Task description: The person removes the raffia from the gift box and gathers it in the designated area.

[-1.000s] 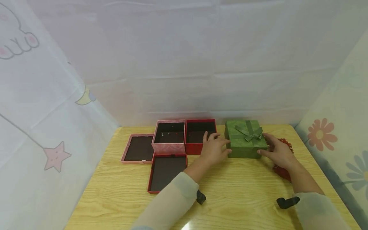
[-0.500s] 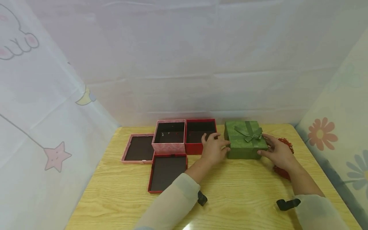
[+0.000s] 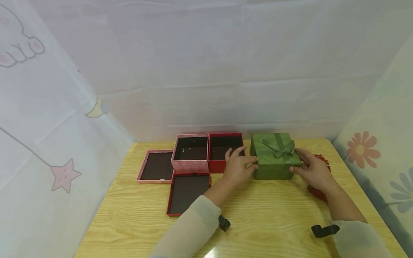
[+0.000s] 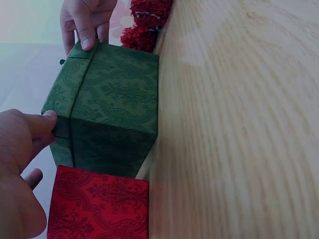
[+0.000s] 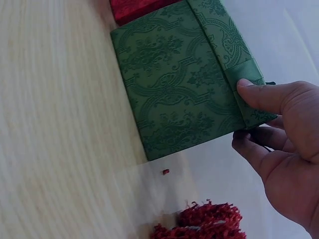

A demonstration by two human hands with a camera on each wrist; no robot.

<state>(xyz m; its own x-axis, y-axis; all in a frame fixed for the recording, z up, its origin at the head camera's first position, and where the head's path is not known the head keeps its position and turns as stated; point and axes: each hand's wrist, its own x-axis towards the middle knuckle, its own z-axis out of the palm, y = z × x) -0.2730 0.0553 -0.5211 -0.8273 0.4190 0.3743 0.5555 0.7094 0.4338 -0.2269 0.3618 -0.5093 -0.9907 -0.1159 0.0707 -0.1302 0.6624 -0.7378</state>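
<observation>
A green gift box (image 3: 274,172) with its lid (image 3: 271,157) on stands near the table's back. A ribbon bow (image 3: 284,150) crowns the lid. From the box's left, my left hand (image 3: 237,166) holds the lid's front-left corner between thumb and finger. My right hand (image 3: 314,172) grips the opposite front corner. In the right wrist view the right thumb (image 5: 264,94) lies on the lid's front rim, its fingers behind the corner. The left wrist view shows the left fingertip (image 4: 49,115) against the lid rim at the corner.
Left of the green box stand an uncovered red box (image 3: 217,166) and an uncovered pink box (image 3: 190,166). Their lids, red (image 3: 188,193) and pink (image 3: 157,165), lie upturned nearby. Red crinkled shreds (image 5: 212,219) lie beyond the right hand. Fabric walls (image 3: 206,71) surround the table (image 3: 258,215).
The green lid appears slightly higher, and the box's front base sits a little nearer to me. Both hands keep nearly the same place at the lid's sides.
</observation>
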